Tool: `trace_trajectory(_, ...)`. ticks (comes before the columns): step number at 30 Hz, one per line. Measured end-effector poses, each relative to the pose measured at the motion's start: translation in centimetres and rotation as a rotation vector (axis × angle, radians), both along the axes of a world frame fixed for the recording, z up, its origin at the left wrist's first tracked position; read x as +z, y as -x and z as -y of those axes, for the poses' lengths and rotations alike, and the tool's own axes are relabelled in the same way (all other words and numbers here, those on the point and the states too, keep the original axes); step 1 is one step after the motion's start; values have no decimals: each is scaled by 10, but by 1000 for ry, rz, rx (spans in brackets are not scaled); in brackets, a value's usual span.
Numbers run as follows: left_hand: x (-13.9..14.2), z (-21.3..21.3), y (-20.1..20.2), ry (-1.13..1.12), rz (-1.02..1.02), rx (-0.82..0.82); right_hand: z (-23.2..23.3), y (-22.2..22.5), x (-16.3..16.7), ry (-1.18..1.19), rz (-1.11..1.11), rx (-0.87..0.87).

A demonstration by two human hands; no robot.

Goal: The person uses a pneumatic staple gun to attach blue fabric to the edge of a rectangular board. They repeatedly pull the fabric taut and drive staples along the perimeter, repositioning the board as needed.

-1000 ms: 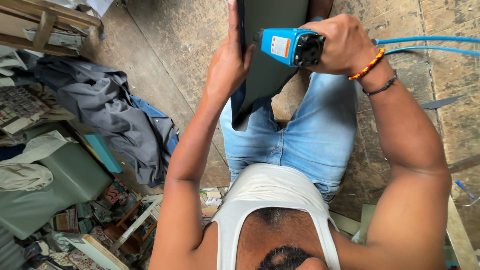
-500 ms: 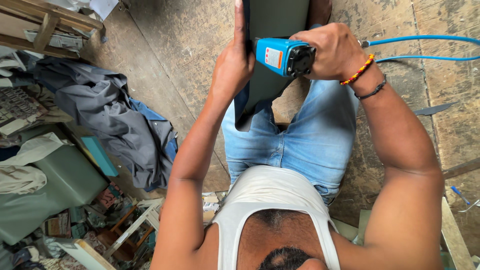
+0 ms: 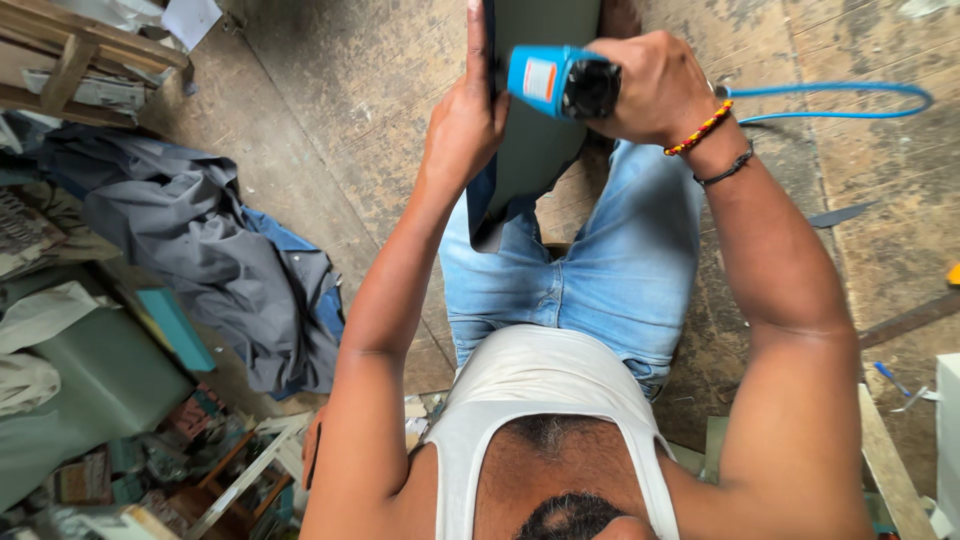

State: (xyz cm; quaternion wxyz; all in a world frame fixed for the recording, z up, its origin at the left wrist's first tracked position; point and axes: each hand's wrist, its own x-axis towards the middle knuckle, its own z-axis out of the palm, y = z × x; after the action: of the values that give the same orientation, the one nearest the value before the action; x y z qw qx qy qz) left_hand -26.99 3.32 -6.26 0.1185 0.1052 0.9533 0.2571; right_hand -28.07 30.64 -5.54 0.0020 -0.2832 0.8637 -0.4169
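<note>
The dark green panel [image 3: 540,110] stands on edge over the person's knees, with the left hand [image 3: 465,125] wrapped tight around its near left edge and the right hand [image 3: 650,90] clenched on a blue power tool [image 3: 560,82] held against the panel's upper part, so this looks like work along the panel in mid-pass. Holding that line would call for a steady grip on both. The blue cord [image 3: 830,95] trails right over bare wooden floor [image 3: 340,110], while a heap of grey cloth [image 3: 200,250] crowds the left.
</note>
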Motion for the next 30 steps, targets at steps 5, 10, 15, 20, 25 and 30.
trace_trajectory(5, 7, -8, -2, -64, 75, 42, -2, -26, 25, 188, 208, -228)
trace_trajectory(10, -18, -12, -5, -782, 85, -3, 22, -70, 30, 175, -10, -333)
trace_trajectory(15, -55, -18, -48, -1425, 369, 151, 61, -93, 7, 520, 711, -572)
trace_trajectory(20, -65, -27, -88, -1296, 298, 121, 88, -91, -24, 636, 777, -607)
trace_trajectory(25, -48, -20, -85, -1091, 109, 44, 109, -86, -28, 635, 748, -711)
trace_trajectory(30, -32, -16, -86, -1044, 19, 17, 127, -90, -18, 604, 766, -860)
